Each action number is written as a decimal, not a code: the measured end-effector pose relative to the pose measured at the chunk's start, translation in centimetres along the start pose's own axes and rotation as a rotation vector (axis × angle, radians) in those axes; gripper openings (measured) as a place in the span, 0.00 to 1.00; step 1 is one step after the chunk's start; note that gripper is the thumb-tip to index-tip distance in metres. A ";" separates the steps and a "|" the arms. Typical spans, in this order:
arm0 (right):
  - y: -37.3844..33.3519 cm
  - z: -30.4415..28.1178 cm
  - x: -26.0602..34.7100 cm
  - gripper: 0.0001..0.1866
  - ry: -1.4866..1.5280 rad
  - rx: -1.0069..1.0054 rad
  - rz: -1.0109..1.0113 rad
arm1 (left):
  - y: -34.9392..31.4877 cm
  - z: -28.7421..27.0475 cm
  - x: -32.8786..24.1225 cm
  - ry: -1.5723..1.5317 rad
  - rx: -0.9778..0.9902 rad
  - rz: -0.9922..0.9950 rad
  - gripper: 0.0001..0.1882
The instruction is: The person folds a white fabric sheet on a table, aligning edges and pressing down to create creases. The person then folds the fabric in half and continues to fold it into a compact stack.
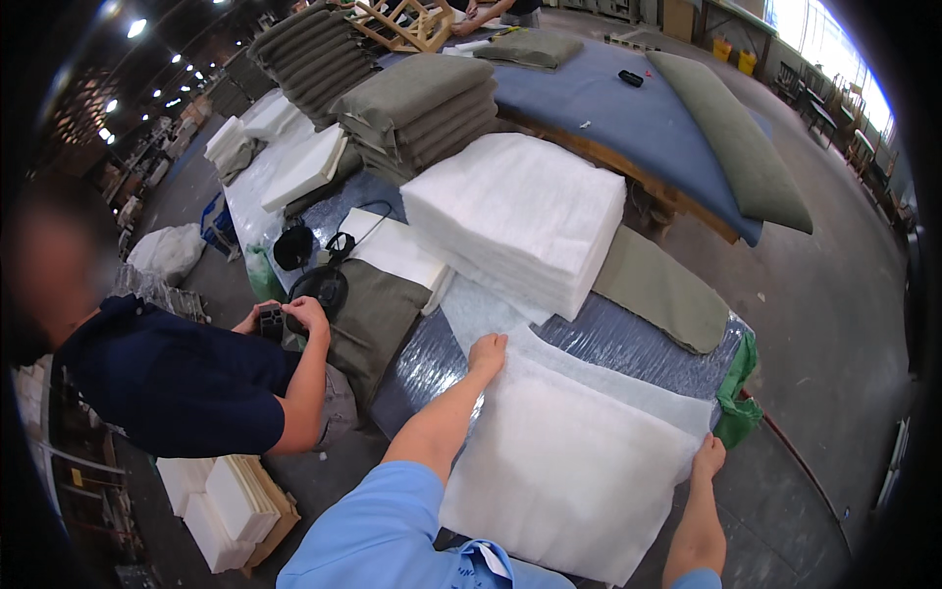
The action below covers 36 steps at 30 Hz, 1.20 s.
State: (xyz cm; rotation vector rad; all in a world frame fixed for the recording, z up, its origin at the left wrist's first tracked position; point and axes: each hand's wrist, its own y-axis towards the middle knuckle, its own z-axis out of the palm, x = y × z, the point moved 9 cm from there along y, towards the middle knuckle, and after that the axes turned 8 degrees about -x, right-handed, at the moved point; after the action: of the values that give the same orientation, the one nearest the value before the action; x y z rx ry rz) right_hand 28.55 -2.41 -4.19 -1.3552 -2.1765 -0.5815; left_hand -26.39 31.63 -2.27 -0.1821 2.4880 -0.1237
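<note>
A square sheet of white batting [569, 466] spreads in front of me and hangs over the near table edge. Beneath its far edge shows a thinner, bluish-white sheet [618, 378]. My left hand [487, 355] is closed at the far left corner, fingers curled over the batting. At the far right corner my right hand [708, 457] pinches the edge, its thumb on top. Just beyond the sheet stands a thick stack of white batting [515, 211]. A grey-green fabric piece [662, 290] lies flat to the right of that stack.
On my left a co-worker in a dark shirt [186, 363] holds a small dark device [271, 320]. Grey-green cushions [417, 113] are piled farther back. A blue-topped table [589, 93] carries a long cushion [726, 137]. Green plastic [738, 398] hangs at the right table corner.
</note>
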 end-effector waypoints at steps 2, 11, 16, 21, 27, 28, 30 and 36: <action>-0.4 0.4 0.2 0.22 0.057 0.065 0.043 | -0.5 0.0 0.0 -0.102 -0.029 -0.036 0.27; -6.7 0.9 0.9 0.23 0.448 0.355 0.446 | -5.8 1.5 1.9 -0.494 0.421 -0.450 0.31; -6.5 1.1 -0.5 0.22 0.487 0.188 0.253 | -6.2 0.7 1.5 -0.277 0.146 -0.116 0.26; -5.0 -0.3 -2.1 0.16 0.460 0.077 0.290 | -4.9 -1.2 1.9 -0.097 -0.149 -0.009 0.24; -7.8 0.0 -2.7 0.25 0.390 0.441 0.518 | -9.2 2.1 5.3 -0.528 0.275 -0.543 0.28; -8.7 -0.5 -2.7 0.25 0.388 0.450 0.543 | -9.8 1.6 4.1 -0.501 0.299 -0.537 0.28; -8.7 -1.1 -2.6 0.23 0.388 0.364 0.418 | -9.2 1.9 5.1 -0.325 0.291 -0.375 0.27; -8.3 -2.7 -2.7 0.19 0.158 0.138 0.173 | -7.2 -0.2 6.2 -0.287 -0.048 -0.116 0.23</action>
State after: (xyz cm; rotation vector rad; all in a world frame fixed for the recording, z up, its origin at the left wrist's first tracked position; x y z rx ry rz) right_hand 22.53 -9.35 -4.48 -1.3590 -1.9144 -0.4483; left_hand -30.70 23.57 -4.82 -0.3402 2.1954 -0.0802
